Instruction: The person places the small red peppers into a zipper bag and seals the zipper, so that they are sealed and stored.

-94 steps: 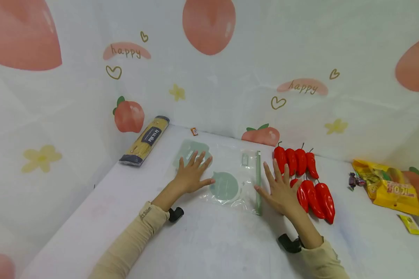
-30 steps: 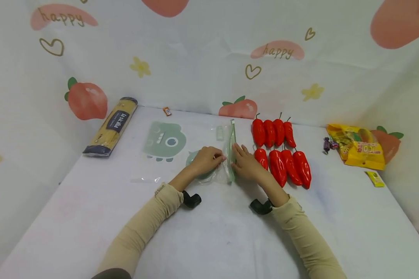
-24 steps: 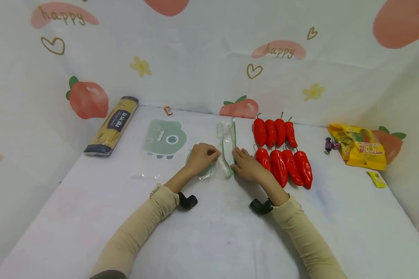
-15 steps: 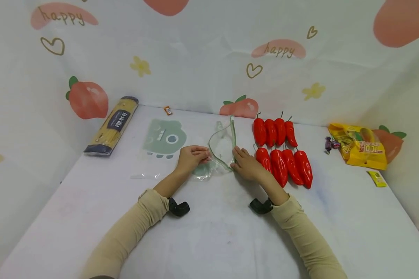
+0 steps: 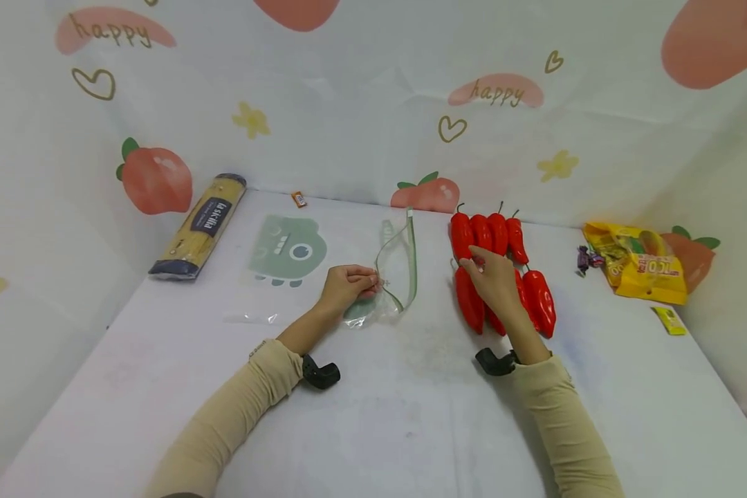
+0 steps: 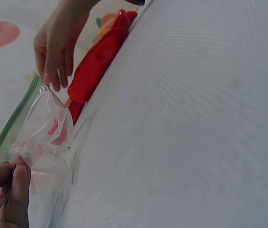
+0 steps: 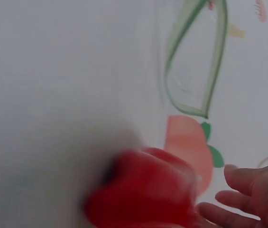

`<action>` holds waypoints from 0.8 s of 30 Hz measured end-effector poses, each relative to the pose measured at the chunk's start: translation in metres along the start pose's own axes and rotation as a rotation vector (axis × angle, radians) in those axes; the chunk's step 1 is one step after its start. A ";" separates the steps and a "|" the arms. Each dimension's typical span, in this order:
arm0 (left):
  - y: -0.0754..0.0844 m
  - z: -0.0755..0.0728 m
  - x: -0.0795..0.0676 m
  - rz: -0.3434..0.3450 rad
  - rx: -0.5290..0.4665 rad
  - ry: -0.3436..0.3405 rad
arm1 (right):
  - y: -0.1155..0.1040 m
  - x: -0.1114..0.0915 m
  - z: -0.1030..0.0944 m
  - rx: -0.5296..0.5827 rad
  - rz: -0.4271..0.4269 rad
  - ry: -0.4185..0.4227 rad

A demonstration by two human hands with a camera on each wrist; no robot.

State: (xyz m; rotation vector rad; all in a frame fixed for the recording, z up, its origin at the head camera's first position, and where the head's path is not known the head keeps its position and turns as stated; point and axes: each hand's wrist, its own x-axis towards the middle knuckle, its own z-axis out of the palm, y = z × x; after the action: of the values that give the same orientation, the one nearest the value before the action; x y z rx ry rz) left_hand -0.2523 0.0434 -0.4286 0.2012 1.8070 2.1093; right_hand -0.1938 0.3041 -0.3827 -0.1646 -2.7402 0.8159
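A clear zip bag (image 5: pixel 289 249) with green dinosaur print lies flat at the middle of the table. Its green-edged mouth gapes toward the right. My left hand (image 5: pixel 344 289) pinches the upper layer of the bag near that mouth; the thumb and fingers (image 6: pixel 19 190) grip the film in the left wrist view. Over the red peppers (image 5: pixel 469 301), to the right of the bag, hovers my right hand (image 5: pixel 496 280) with its fingers spread and nothing held. Its fingertips are close to the leftmost peppers of the two rows. In the right wrist view a red pepper (image 7: pixel 148 190) appears blurred below the fingers.
A pack of spaghetti (image 5: pixel 202 225) lies at the back left, with a small orange-wrapped candy (image 5: pixel 299 199) nearby. Toward the right are a yellow snack bag (image 5: pixel 644 266), purple-wrapped candies (image 5: pixel 588 259) and a small yellow packet (image 5: pixel 669 320). A printed cloth (image 5: pixel 348 104) forms the back wall.
My left hand has drawn the upper film leftward, opening the bag's mouth. My right hand has left the bag's green edge and moved right over the peppers.
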 end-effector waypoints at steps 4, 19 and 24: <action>0.001 -0.001 -0.001 0.008 -0.005 -0.014 | 0.002 0.000 0.008 0.011 0.016 -0.054; 0.001 0.006 -0.002 0.049 0.008 -0.050 | -0.009 0.004 0.002 0.084 0.079 -0.029; 0.000 0.011 0.000 0.057 0.014 -0.047 | -0.012 0.006 -0.006 0.463 0.231 0.119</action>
State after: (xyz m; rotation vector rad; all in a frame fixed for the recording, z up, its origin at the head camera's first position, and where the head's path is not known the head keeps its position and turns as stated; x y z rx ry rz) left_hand -0.2485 0.0533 -0.4265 0.3073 1.8101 2.1128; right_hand -0.1977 0.2983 -0.3703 -0.4200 -2.3737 1.4245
